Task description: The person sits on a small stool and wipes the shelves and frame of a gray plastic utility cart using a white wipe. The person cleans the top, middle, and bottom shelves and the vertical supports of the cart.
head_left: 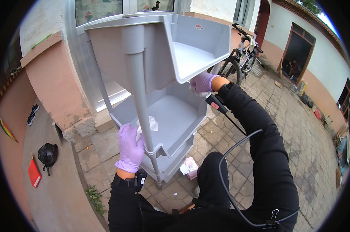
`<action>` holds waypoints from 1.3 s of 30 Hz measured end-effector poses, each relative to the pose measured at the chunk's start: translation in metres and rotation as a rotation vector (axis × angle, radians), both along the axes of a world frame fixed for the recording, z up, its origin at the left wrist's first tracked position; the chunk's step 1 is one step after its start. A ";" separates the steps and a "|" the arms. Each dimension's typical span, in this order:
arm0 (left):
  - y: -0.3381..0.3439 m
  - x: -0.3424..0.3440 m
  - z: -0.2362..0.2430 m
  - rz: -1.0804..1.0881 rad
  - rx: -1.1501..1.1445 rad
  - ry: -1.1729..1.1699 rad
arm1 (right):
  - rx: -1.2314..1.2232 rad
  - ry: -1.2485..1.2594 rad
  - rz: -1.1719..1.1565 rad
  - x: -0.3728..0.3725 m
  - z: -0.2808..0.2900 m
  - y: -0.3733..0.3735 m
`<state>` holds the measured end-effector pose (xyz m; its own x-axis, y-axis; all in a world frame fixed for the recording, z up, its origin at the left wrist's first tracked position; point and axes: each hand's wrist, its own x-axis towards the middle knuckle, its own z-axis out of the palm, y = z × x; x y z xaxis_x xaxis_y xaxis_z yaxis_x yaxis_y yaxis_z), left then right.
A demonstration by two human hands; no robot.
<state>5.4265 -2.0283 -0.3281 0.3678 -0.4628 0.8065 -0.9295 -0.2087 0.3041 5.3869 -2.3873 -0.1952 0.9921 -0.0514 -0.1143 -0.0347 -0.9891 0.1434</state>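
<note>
Black sleeves [267, 154] are stretched up from the lower edge, the right crossed by a looped cable [220, 166]. A grey rack [155, 58] of 3 trays is stood on the paving [236, 170] ahead. By the left hand [130, 149], purple-gloved, a post [139, 85] is clasped above the corner of the middle tray [169, 106], fingers curled, with white tissue [153, 123] pressed to it and shown on both sides. The right hand [202, 83], gloved alike, is held below the rim of the upper tray [200, 33]; its fingers are bent and partly hidden, some white material [198, 93] is seen under them, and whether it is gripped cannot be told. A pink pack [191, 172] is set on the paving by the lower tray [169, 168], near the knee [214, 170]. Behind, a bicycle [233, 65] is parked; at left, a black bag [48, 154] and a red object [34, 173] are laid on concrete [66, 193]
</note>
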 end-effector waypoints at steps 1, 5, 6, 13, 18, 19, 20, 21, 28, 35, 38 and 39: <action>0.000 0.000 -0.001 0.002 -0.005 -0.018 | -0.071 -0.219 -0.055 0.000 -0.005 -0.005; -0.003 -0.005 0.000 -0.014 0.010 0.014 | -0.382 -0.132 -0.051 -0.001 -0.057 -0.005; -0.005 -0.006 0.001 -0.009 -0.013 -0.011 | -0.429 -0.091 -0.047 -0.004 -0.070 -0.001; -0.005 -0.011 0.003 -0.011 0.035 0.054 | -0.427 0.213 0.120 -0.018 -0.117 0.023; -0.006 -0.009 -0.001 -0.004 0.017 0.012 | -0.404 0.264 0.155 -0.017 -0.126 0.013; -0.006 -0.007 -0.002 -0.011 0.008 -0.003 | -0.412 0.258 0.131 -0.018 -0.121 0.012; -0.007 -0.007 -0.002 -0.016 0.016 -0.006 | -0.371 0.246 0.140 -0.020 -0.115 0.013; -0.007 -0.006 -0.002 -0.019 0.023 -0.008 | -0.380 0.228 0.115 -0.022 -0.107 0.015; -0.007 -0.007 -0.004 -0.025 0.027 -0.014 | -0.556 0.097 -0.020 -0.037 -0.056 0.037; -0.008 -0.007 -0.003 -0.024 0.002 -0.014 | -0.672 0.114 -0.186 -0.021 -0.084 0.049; -0.008 -0.006 -0.002 -0.013 0.002 0.004 | -0.470 -0.006 -0.121 -0.025 -0.087 0.045; -0.008 -0.005 -0.002 -0.010 0.004 0.012 | -0.295 -0.044 -0.115 -0.029 -0.083 0.040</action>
<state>5.4211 -2.0361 -0.3303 0.3733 -0.4697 0.8000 -0.9276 -0.2008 0.3149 5.3578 -2.3476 -0.2780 0.9816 -0.1878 -0.0349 -0.1562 -0.8941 0.4197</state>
